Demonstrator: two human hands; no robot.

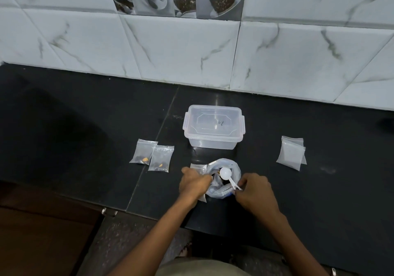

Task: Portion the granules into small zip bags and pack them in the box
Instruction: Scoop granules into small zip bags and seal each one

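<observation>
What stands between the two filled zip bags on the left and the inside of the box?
The box has its lid on, so the filled zip bags cannot go in yet. The counter between them shows nothing else.

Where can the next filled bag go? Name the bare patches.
Bare counter lies between the lidded box and the empty bags, and left of the two filled bags. It is crowded around the big granule bag, where both hands work.
</observation>
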